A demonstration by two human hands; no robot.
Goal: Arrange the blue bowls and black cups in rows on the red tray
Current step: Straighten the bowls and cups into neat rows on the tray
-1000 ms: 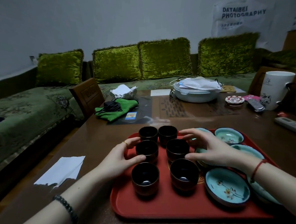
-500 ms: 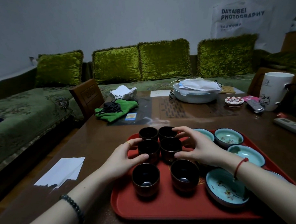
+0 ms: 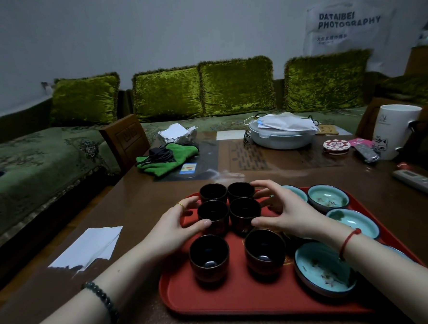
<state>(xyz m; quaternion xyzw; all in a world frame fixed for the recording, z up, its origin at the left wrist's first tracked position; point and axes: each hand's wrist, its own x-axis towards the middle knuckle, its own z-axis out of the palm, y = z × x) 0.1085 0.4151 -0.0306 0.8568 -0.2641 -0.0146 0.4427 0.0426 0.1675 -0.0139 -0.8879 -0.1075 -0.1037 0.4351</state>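
On the left half of the red tray (image 3: 241, 295), the middle-left cup (image 3: 213, 213) lies just right of the left hand (image 3: 172, 227), whose fingers (image 3: 189, 202) curl round it, thumb on its near wall. The right hand (image 3: 286, 212) likewise grips the middle-right cup (image 3: 244, 211). Blue bowls (image 3: 324, 267) occupy the tray's right half.

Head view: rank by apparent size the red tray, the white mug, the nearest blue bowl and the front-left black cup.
1. red tray, clearly largest.
2. nearest blue bowl and white mug look about alike; the mug stands farther away, so I leave them unranked.
3. front-left black cup, smallest.
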